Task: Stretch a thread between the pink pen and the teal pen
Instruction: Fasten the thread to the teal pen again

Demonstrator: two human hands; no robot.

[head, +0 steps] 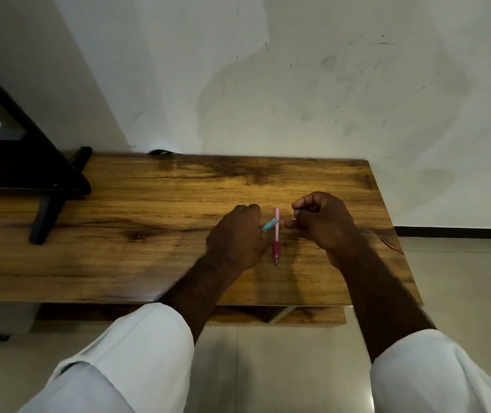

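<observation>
Wooden table (148,263) standing against wall. Pink pen (276,234) lying flat on it, pointing toward near edge. Black stand (59,201) resting well left of pink pen.

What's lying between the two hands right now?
In the head view, the pink pen lies on the wooden table between left hand and right hand.

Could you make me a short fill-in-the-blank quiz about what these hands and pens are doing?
1. The pink pen lies flat on the wooden ____.
2. The teal pen is gripped by the ____ hand.
3. The right hand is curled beside the pink pen, on its ____ side.

Missing words: table; left; right
</observation>
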